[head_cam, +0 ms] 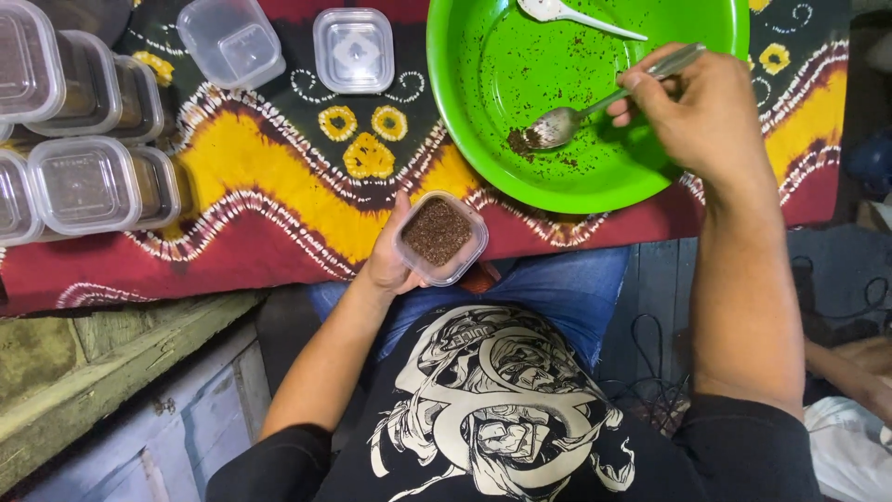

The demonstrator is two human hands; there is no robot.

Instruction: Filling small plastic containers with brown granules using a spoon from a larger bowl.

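A small clear square container (439, 238), filled nearly to the rim with dark brown granular matter, is gripped in the left hand (390, 256), whose fingers are wrapped about its left side and underside; it is held just off the near-left edge of the green basin (483, 84), over the border of the patterned cloth (260, 177) and above the lap. A metal spoon (595, 100) is pinched in the right hand (697, 112), which is closed on the handle's upper end over the right half of the basin. The spoon's long axis is seen to run from upper right down to lower left, so that its bowl is pointed toward the container; the bowl rests on the basin floor, touching a small heap of the same brown matter (522, 139). The container thus lies below and to the left of the spoon bowl, across the basin rim, and the left hand is already on it, while the right hand is well apart from it. Only scattered crumbs are left elsewhere on the basin floor. A white plastic spoon (576, 14) is lying at the basin's far edge. To the left of the basin, two lidded empty containers (353, 48) are set on the cloth, and farther left stacked lidded containers (84, 181) are ranged.
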